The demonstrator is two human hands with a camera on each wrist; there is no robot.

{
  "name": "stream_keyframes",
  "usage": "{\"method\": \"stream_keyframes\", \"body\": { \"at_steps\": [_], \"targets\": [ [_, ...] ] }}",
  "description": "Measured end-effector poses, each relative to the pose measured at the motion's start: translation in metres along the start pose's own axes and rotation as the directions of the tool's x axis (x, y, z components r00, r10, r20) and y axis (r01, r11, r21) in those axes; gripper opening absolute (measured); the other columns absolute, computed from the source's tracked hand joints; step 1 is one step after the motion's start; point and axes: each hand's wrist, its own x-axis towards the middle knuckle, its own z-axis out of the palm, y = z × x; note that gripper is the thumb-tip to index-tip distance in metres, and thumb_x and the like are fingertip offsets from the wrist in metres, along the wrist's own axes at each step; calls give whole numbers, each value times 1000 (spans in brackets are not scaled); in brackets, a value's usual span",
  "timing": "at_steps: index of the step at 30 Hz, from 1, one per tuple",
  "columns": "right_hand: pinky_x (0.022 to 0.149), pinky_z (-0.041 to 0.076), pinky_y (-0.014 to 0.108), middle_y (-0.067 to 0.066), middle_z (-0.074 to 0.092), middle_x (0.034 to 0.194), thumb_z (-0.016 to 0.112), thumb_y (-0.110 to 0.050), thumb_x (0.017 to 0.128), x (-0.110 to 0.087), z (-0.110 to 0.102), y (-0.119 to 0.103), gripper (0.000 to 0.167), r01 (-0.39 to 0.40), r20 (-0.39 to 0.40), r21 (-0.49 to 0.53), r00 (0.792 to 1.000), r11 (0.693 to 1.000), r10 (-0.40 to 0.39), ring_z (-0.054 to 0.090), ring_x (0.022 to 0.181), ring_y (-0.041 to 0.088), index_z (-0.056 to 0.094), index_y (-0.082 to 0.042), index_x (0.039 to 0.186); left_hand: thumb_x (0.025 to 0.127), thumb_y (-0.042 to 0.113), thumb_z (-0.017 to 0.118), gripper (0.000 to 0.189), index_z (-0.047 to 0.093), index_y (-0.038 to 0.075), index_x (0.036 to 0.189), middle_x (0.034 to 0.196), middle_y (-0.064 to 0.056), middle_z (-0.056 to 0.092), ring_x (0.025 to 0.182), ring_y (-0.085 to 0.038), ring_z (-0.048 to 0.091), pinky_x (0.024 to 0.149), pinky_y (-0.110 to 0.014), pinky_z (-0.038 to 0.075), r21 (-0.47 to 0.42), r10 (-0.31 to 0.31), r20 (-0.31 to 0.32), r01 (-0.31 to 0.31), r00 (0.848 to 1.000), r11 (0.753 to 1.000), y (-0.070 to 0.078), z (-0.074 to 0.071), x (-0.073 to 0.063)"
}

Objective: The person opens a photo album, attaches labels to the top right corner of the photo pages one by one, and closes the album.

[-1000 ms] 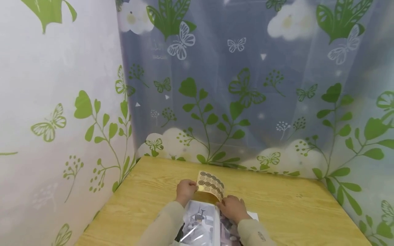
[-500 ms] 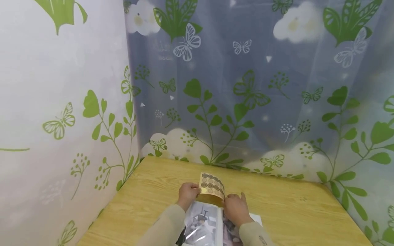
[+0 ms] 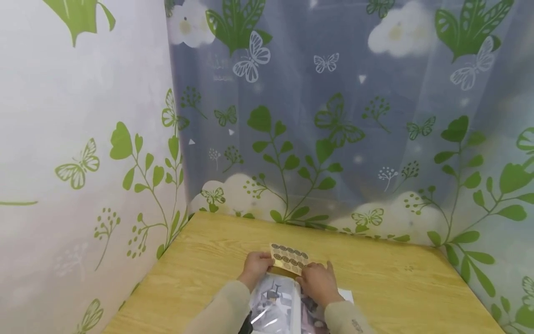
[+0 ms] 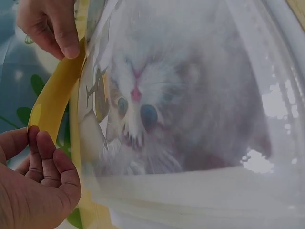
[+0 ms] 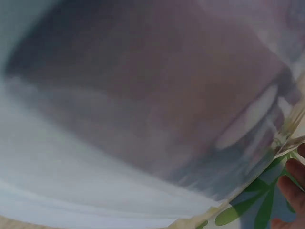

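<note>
Sticker sheet (image 3: 287, 257): paper-looking, smooth. Pic pages (image 3: 272, 304): under clear plastic, v. glossy, lots of glare. Desk (image 3: 400, 283): wood-grain top, smooth. Backdrop (image 3: 292, 69) along desk's far edge: cloth-like, approx. matt, w/ soft folds. Sleeves (image 3: 225, 304): matt cloth.

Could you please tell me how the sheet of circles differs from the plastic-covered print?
Size: the sheet of circles looks smaller than the plastic-covered print.
Look: the sheet is tan with rows of circles; the print shows a mostly grey-white picture under glossy plastic.
Pose: the sheet is held between the left hand and right hand; the print sits nearer the person.
Both carry printing.
</note>
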Motion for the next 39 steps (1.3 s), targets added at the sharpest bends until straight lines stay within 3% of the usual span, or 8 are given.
{"method": "stream_keyframes", "body": {
  "at_steps": [5, 9, 14, 24, 28, 31, 35, 39],
  "targets": [
    [104, 31, 70, 5, 71, 98, 71, -29, 90, 0, 5, -4, 15, 68, -60, -35, 996, 997, -70, 66, 95, 31, 74, -14, 94, 88, -3, 64, 29, 63, -16, 113, 85, -13, 69, 78, -28, 66, 72, -37, 58, -30, -1, 9, 1, 1000, 1000, -2, 1, -3],
    [103, 36, 67, 1, 71, 93, 72, -23, 88, 3, 5, -5, 6, 121, -127, -110, 983, 987, -135, 67, 89, 27, 74, -17, 88, 90, -2, 63, 31, 60, -19, 115, 84, -17, 70, 70, -19, 64, 65, -29, 57, -101, -2, 12, 3, 1000, 995, -2, 1, -2],
    [104, 35, 66, 1, 71, 94, 71, -23, 89, 3, 5, -5, 6, 135, -144, -146, 977, 980, -156, 66, 90, 28, 74, -18, 89, 88, -2, 64, 31, 60, -22, 111, 80, -17, 70, 61, -11, 58, 59, -24, 53, -162, -31, 25, 35, 999, 986, -1, 4, -4],
    [101, 39, 65, 5, 72, 99, 74, -22, 86, -5, 0, 1, 5, 171, -207, -101, 960, 980, -188, 67, 93, 29, 75, -18, 89, 90, -3, 63, 9, 63, -11, 96, 79, -12, 71, 63, -12, 64, 66, -28, 58, -327, -170, 124, 202, 978, 923, -1, 11, -11],
    [99, 43, 62, 4, 72, 103, 72, -23, 88, -7, -6, 1, 10, 155, -178, -10, 972, 988, -154, 67, 96, 29, 75, -16, 94, 90, -6, 62, 9, 60, -11, 98, 81, -14, 71, 66, -14, 67, 71, -31, 59, -338, -165, 144, 205, 976, 919, -1, 14, -12],
    [95, 47, 58, 7, 72, 107, 68, -23, 91, -7, -12, -3, 16, 98, -141, 133, 987, 986, -79, 66, 101, 32, 75, -12, 101, 90, -6, 61, 7, 61, -10, 96, 81, -15, 71, 67, -14, 67, 71, -30, 59, -329, -162, 158, 206, 974, 922, -2, 16, -12],
    [89, 52, 54, 12, 71, 111, 65, -22, 95, -5, -20, -11, 23, 2, -105, 328, 994, 945, 34, 66, 102, 34, 74, -6, 110, 91, -6, 60, 10, 63, -11, 99, 78, -11, 71, 68, -14, 67, 72, -32, 59, -306, -136, 176, 185, 975, 934, -3, 18, -14],
    [82, 54, 51, 12, 72, 106, 68, -21, 93, -7, -24, -18, 23, -50, -93, 422, 991, 905, 98, 67, 94, 31, 74, -7, 110, 91, -5, 61, 14, 64, -11, 103, 77, -7, 71, 73, -16, 69, 76, -35, 59, -276, -105, 201, 159, 974, 948, -3, 19, -16]
  ]
}}
